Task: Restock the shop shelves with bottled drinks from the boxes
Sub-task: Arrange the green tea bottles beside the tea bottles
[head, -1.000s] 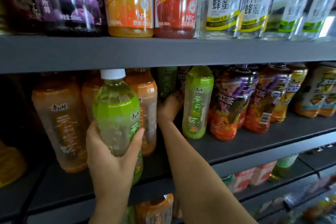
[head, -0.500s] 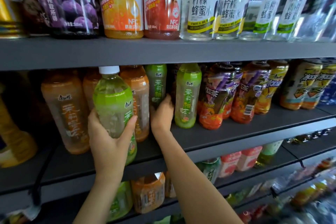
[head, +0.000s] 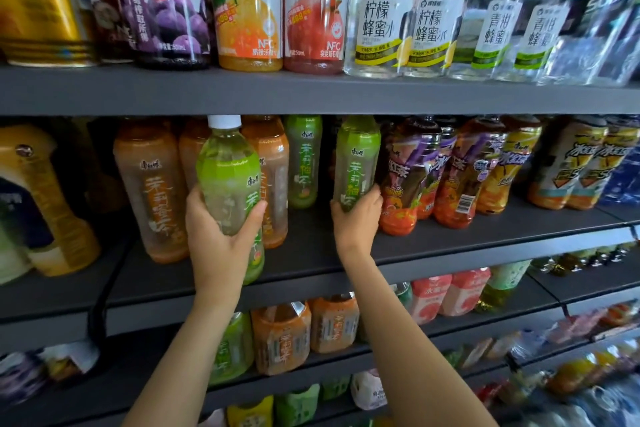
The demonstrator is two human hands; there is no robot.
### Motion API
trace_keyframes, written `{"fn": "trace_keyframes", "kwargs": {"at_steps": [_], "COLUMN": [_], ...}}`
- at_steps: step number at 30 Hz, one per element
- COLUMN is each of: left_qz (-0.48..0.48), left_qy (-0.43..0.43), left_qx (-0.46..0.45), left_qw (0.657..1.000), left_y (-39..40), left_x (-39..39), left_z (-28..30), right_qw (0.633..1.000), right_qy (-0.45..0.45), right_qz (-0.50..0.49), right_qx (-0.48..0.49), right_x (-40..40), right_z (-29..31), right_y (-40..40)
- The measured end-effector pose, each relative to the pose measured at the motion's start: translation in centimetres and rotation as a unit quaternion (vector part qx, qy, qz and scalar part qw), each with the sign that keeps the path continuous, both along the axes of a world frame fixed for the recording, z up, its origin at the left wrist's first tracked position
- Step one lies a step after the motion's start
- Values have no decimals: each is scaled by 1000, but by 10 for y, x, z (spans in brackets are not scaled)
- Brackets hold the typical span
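Note:
My left hand (head: 218, 239) grips a green-labelled tea bottle with a white cap (head: 230, 180), held upright in front of the middle shelf (head: 311, 253). My right hand (head: 356, 222) holds the base of a second green tea bottle (head: 356, 156) that stands on that shelf next to the dark red tea bottles (head: 408, 177). A third green tea bottle (head: 303, 163) stands further back, in the gap between my hands.
Orange tea bottles (head: 152, 191) stand left of and behind the held bottle. The upper shelf edge (head: 311, 94) runs just above the white cap, with juice and honey-water bottles on it. Lower shelves (head: 450, 329) carry more drinks.
My right hand has moved right from the back green bottle and taken hold of the front green bottle's base. The left hand keeps its bottle, and the view has shifted.

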State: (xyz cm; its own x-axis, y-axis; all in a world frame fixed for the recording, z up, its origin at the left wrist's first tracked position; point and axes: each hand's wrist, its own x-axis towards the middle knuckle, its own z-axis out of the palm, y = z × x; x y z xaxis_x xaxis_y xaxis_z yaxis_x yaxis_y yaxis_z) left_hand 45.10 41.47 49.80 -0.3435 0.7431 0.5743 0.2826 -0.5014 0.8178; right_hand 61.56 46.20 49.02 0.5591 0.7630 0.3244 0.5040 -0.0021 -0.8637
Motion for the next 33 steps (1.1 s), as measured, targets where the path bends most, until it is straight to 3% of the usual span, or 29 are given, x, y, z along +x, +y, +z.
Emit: {"fn": "trace_keyframes", "kwargs": {"at_steps": [8, 15, 23, 26, 29, 33], "left_qz": [-7, 55, 53, 32, 2, -7], "left_qy": [20, 210, 225, 250, 283, 290], "left_qx": [-27, -123, -125, -109, -90, -95], "left_qw": [999, 968, 965, 962, 955, 952], "left_y": [-6, -17, -29, -35, -33, -15], "left_x": [-1, -22, -21, -7, 22, 64], "left_z": [6, 7, 14, 15, 14, 13], "right_qw": [995, 986, 979, 980, 959, 902], "right_qy": [-29, -51, -44, -40, -31, 34], "right_qz": [96, 156, 184, 194, 281, 427], "right_qx": [-2, -30, -70, -29, -5, -53], "right_x": [-27, -23, -23, -8, 17, 53], "right_z": [-4, -6, 3, 0, -9, -2], "right_y": [2, 7, 30, 14, -9, -36]}}
